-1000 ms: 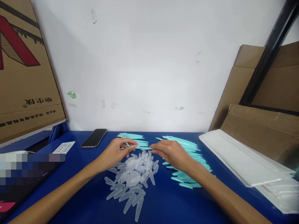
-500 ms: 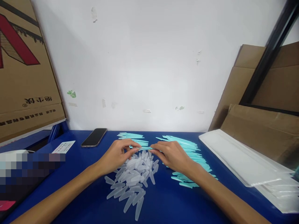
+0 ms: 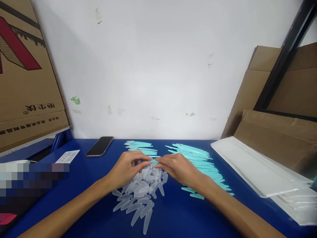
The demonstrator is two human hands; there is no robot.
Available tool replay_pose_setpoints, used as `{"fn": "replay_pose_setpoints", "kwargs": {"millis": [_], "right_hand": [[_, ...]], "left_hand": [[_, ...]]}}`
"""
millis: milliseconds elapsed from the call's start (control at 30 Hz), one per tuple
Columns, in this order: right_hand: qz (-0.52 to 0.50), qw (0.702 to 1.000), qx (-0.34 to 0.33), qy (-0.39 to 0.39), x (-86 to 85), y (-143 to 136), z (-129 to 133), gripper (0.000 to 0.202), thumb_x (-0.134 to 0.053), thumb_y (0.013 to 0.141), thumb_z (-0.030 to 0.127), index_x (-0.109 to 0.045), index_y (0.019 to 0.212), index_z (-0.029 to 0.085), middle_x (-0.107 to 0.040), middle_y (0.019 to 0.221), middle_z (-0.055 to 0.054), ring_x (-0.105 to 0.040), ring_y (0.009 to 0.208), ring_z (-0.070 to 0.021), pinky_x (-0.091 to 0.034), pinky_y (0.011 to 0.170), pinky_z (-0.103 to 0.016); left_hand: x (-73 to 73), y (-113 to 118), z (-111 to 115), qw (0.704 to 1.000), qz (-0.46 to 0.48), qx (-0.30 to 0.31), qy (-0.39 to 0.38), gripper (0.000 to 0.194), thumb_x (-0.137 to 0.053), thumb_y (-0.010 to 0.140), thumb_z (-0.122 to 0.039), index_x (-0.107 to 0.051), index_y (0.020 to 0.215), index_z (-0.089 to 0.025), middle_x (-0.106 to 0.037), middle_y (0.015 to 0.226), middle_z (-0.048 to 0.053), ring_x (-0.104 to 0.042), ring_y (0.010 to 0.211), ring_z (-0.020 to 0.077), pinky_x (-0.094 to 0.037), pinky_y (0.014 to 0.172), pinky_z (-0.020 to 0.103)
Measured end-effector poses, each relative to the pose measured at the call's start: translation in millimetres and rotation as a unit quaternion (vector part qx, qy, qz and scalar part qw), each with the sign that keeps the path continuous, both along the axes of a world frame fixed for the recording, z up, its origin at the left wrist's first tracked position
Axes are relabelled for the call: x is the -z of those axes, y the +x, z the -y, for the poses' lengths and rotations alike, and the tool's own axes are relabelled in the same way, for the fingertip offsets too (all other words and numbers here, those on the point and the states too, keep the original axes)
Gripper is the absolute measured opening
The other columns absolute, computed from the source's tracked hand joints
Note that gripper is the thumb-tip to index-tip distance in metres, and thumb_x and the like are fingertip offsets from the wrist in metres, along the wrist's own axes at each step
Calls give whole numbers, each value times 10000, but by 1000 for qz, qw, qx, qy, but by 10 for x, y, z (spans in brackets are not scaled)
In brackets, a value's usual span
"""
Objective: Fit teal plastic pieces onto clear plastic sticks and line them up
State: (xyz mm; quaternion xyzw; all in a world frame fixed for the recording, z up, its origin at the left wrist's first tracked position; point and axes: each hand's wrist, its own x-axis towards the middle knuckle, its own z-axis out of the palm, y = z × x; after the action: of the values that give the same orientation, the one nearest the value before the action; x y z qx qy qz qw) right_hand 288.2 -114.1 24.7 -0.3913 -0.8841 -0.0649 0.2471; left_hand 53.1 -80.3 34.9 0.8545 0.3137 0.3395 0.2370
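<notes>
Fingertips nearly meeting, my left hand (image 3: 127, 167) and my right hand (image 3: 178, 165) pinch a slim turquoise plastic stick (image 3: 154, 161) between them, one hand at each end. Its ends are hidden by the fingers, so I cannot tell if a cover is on it. Just below lies a loose heap of frosted, translucent tapered sleeves (image 3: 142, 190). Behind my left fingers is a small row of turquoise sticks (image 3: 138, 144). Beside and partly behind my right hand and wrist spreads a larger group of the same turquoise sticks (image 3: 198, 158).
On the blue table (image 3: 173, 215), a phone (image 3: 99, 146) and a printed card (image 3: 68, 156) lie at the left. White plastic bags (image 3: 257, 168) are stacked at the right, near folded cardboard (image 3: 277, 135). A large carton (image 3: 27, 82) stands at left; a white wall (image 3: 153, 66) rises behind.
My hands have come closer together and a little lower, towards the sleeve heap. Less of the turquoise stick shows between my fingertips.
</notes>
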Motion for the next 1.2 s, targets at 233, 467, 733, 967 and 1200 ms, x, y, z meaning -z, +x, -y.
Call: {"fn": "replay_pose_setpoints", "kwargs": {"millis": [233,467,733,967,1200], "right_hand": [[-33,998,-29,-36,5,-58,18,324,-442,1028,399,-704,998,213,-715,730,-20,-620,617,-134,-320,567,-245],[-49,998,-21,-43,-21,-92,57,321,-454,1024,396,-712,961,215,-727,739,-15,-605,608,-117,-325,583,-230],[-7,998,49,-26,-119,-87,84,314,-477,1001,460,-683,1121,256,-764,887,-24,-685,726,-166,-379,597,-237],[15,990,140,-8,-166,178,-49,334,-419,1022,452,-671,1141,268,-749,781,-8,-670,634,-170,-396,582,-247],[-10,989,149,-20,-127,221,-106,302,-421,1025,409,-647,1177,277,-753,914,-1,-676,695,-152,-428,626,-255]], "left_hand": [[-4,-20,66,998,-13,24,52,234,-572,953,-336,-756,1006,-201,-663,763,26,-575,560,103,-460,541,223],[-20,-22,107,997,-13,10,75,253,-566,953,-358,-758,978,-194,-654,734,38,-552,594,126,-441,542,236],[-33,-58,11,995,-23,12,94,219,-573,957,-349,-741,1025,-225,-692,813,19,-582,644,121,-456,605,239],[-117,-251,-214,993,-52,-79,71,303,-534,956,-425,-721,1003,-190,-721,925,39,-597,616,125,-472,593,249],[-54,-334,-344,987,-123,-93,52,308,-483,963,-431,-700,967,-212,-730,910,30,-661,787,192,-473,662,271]]}}
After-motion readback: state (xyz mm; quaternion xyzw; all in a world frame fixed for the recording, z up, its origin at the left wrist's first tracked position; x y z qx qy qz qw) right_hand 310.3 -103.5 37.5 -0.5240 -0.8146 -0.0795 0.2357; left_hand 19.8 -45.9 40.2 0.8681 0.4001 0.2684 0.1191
